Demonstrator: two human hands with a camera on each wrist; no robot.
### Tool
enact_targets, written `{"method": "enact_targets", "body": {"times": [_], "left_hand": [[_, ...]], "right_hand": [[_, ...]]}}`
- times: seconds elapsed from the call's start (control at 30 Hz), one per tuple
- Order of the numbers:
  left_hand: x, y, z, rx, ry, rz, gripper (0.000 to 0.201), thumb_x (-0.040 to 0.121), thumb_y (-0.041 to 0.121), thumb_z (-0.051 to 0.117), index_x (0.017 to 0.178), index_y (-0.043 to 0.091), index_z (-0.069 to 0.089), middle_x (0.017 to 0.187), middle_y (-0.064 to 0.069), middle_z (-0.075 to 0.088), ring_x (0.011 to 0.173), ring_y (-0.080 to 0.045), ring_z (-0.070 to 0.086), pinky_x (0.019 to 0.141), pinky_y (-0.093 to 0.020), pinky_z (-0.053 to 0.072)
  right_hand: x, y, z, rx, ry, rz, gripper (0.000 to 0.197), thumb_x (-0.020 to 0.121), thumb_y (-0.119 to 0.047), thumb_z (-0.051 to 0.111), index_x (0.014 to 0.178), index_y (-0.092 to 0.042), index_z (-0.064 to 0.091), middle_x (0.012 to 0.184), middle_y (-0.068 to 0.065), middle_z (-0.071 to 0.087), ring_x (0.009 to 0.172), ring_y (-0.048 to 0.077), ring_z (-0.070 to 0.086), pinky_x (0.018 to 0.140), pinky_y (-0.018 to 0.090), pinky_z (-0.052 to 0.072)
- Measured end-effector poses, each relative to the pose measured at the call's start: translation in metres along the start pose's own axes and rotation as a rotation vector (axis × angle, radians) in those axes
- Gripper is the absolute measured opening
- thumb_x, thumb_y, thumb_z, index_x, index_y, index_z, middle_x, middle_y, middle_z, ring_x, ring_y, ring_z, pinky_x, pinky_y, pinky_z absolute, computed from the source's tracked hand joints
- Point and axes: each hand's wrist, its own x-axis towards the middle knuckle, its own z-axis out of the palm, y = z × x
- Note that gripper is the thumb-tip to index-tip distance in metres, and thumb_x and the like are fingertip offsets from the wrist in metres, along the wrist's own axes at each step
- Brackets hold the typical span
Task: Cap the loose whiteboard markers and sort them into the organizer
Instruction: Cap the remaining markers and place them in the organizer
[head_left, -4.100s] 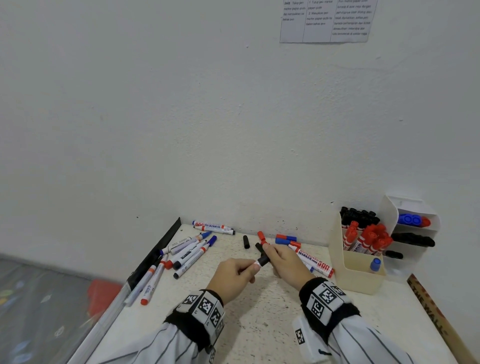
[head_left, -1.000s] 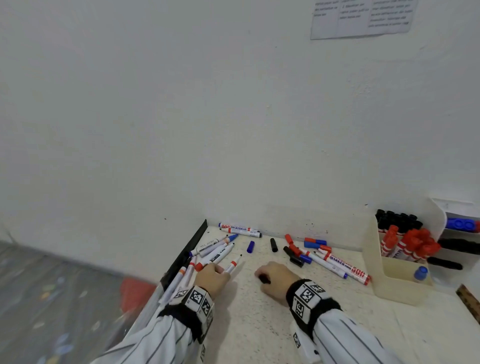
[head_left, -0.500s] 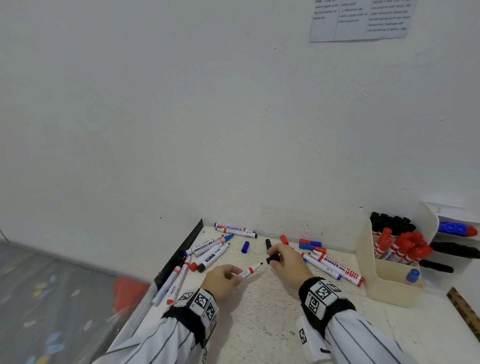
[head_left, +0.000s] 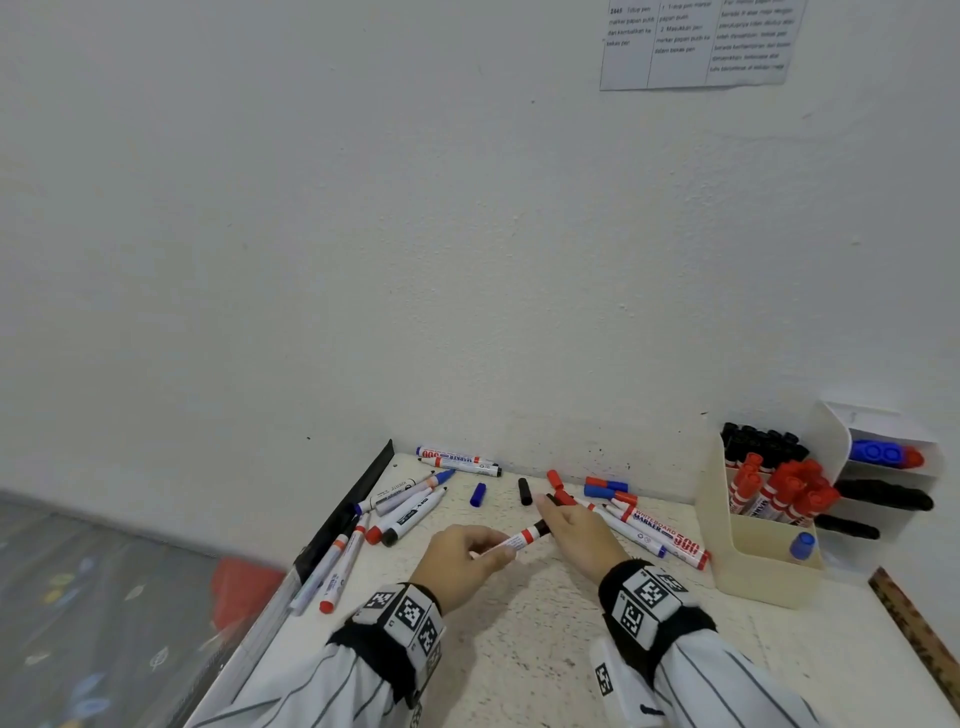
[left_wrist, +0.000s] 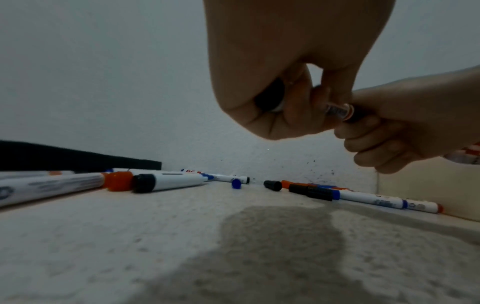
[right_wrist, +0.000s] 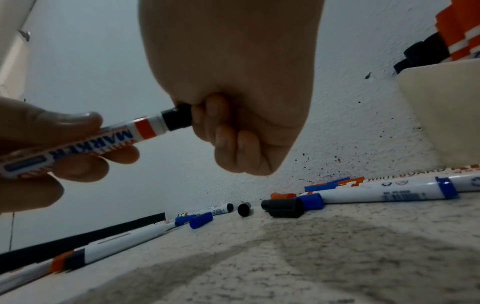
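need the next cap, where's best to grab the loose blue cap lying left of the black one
Pinch the blue cap across its short barrel, from above. It lies on its side on the table, clear of the black cap, so fingertips fit on both flanks.

Printed paper sheet (head_left: 698, 44) on white wall (head_left: 363, 234); wooden ruler (head_left: 917, 621) at table's right edge

The head camera looked forward and down from well above the tabletop (head_left: 519, 649), facing the far wall. Each wrist camera sat low, just above the tabletop, very near its own hand, and faced the far wall. All three views shared the two hands (head_left: 519, 545) and the loose markers (head_left: 457, 460) beyond them.
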Motion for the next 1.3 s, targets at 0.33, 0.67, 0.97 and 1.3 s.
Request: {"method": "enact_targets", "body": {"times": [0.33,0.67,0.97,1.3], "left_hand": [[-0.003,0.028,0.006,-0.343,-0.234,-0.249,0.031,0.098,0.036,0.041,0.098,0.016,0.064,0.055,0.006,0.044,0.035,-0.006,0.027,0.037,-0.014,0.02],[-0.006,0.03,0.015,-0.481,-0.354,-0.37,0.034,0.098,0.042,0.038,0.095,0.017,0.062,0.048,0.008,0.038,0.035,-0.005,0.023,0.035,-0.01,0.017],[0.014,0.018,0.017,-0.049,-0.304,-0.182,0.037,0.099,0.046,0.03,0.101,0.028,0.062,0.079,0.007,0.058,0.065,-0.006,0.05,0.064,-0.02,0.042],[0.047,-0.047,-0.007,0.76,0.109,-0.403,0.04,0.093,0.031,0.041,0.129,0.016,0.046,0.135,-0.009,0.039,0.123,-0.025,0.04,0.1,-0.033,0.036]], "right_hand": [[-0.003,0.001,-0.006,0.179,0.052,-0.02,0.037,0.099,-0.032,0.035,0.065,-0.019,0.04,0.06,-0.003,0.029,0.054,0.011,0.03,0.054,0.025,0.025],[-0.008,0.022,-0.004,0.275,-0.044,0.012,0.039,0.098,-0.041,0.034,0.097,-0.011,0.06,0.06,-0.007,0.031,0.053,0.006,0.032,0.055,0.02,0.026],[-0.008,0.029,-0.014,0.169,-0.011,-0.077,0.034,0.097,-0.039,0.037,0.073,-0.017,0.047,0.063,-0.003,0.034,0.057,0.01,0.033,0.061,0.026,0.028],[-0.005,0.035,-0.083,0.222,0.327,-0.183,0.025,0.097,-0.025,0.046,0.073,-0.016,0.05,0.061,-0.002,0.049,0.056,0.016,0.043,0.057,0.028,0.037]]}}
